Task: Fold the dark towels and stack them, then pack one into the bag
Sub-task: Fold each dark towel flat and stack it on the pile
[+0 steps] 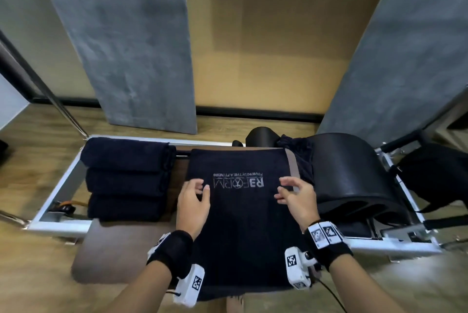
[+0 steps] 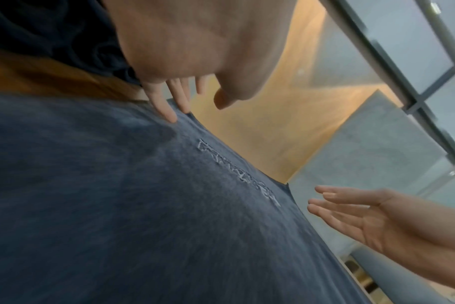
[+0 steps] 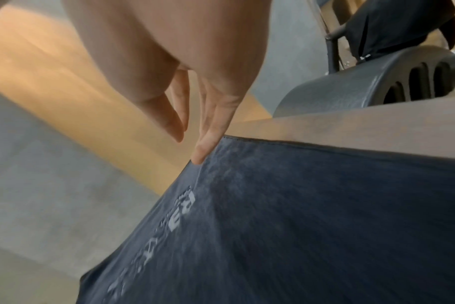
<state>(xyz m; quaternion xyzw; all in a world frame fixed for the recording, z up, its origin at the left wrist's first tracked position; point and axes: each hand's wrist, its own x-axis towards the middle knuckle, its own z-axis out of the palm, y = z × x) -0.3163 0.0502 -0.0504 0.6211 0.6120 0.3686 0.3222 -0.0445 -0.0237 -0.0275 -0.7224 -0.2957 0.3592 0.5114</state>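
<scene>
Three folded towels (image 1: 126, 178) stacked left of spread logo towel (image 1: 240, 224); that one unfolded, bag unpacked. Left hand (image 1: 193, 204), right hand (image 1: 296, 198) above it, fingers apart, holding nothing.

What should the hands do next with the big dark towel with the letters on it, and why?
Probably take hold of the spread towel by its side edges and fold it. It lies flat and unfolded, both the left hand and the right hand are over it with relaxed fingers gripping nothing, and three folded towels already wait beside it.
</scene>
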